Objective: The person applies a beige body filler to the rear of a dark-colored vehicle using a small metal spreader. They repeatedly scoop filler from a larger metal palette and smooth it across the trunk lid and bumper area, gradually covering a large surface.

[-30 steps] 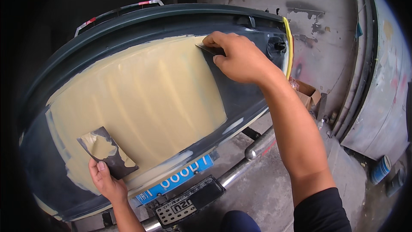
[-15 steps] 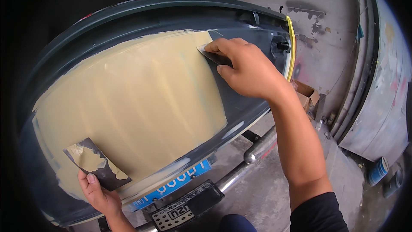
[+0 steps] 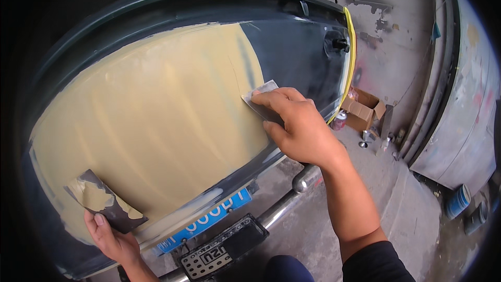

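A broad coat of beige body filler [image 3: 156,99] covers most of a dark vehicle panel [image 3: 300,55]. My right hand [image 3: 308,128] pinches a putty spreader [image 3: 264,103], its edge against the coat near the right border. A thin line runs down the filler just above the spreader, and a bare dark streak shows beside it. At the lower left, my left hand [image 3: 111,241] grips a dark flat putty plate [image 3: 123,216] by its lower edge. Beige filler [image 3: 96,198] is smeared across that plate, which is tilted in front of the panel.
Below the panel are a blue number plate [image 3: 206,224], a textured step [image 3: 224,248] and a chrome bar [image 3: 284,208]. Yellow tape [image 3: 353,47] lines the panel's right edge. A cardboard box [image 3: 360,115], a blue bucket [image 3: 458,202] and a large grey metal panel [image 3: 459,115] stand at right.
My right hand has drawn the spreader down along the filler's right border, from near its top. A thin line and dark streak now show there. My left hand still holds the plate.
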Tool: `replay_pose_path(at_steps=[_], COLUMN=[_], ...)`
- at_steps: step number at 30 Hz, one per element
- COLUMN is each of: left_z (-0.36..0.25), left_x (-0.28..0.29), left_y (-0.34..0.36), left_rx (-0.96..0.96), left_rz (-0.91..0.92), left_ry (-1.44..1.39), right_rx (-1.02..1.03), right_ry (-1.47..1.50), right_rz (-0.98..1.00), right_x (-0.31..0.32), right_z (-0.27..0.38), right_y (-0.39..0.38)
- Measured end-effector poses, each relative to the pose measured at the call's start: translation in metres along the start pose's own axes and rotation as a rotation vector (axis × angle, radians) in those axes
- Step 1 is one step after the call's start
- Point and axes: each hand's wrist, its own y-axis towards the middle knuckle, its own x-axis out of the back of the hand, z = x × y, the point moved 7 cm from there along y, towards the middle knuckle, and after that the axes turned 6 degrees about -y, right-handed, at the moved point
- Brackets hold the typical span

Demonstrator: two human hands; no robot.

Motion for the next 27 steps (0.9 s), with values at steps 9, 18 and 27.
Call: replay_pose_path(at_steps=[9,18,27], left_z=[-0.003,0.006,0.026], left_x=[-0.006,-0.007,-0.122], left_y=[0.004,0.008,-0.1], left_rx=[0.017,0.02,0.373], left_rz=[0.046,0.031,-0.041], left_ry=[0.004,-0.039,-0.253], right_rx=[-0.117,-0.182,0.044], right_ry=[0.067,0.058,0.843], right_rz=[0.01,0.062,-0.061], right_x=[-0.036,-0.072,-0.022], right_z=[-0.008,-0.013,0.084], right_y=[-0.053,-0.106,-0.133])
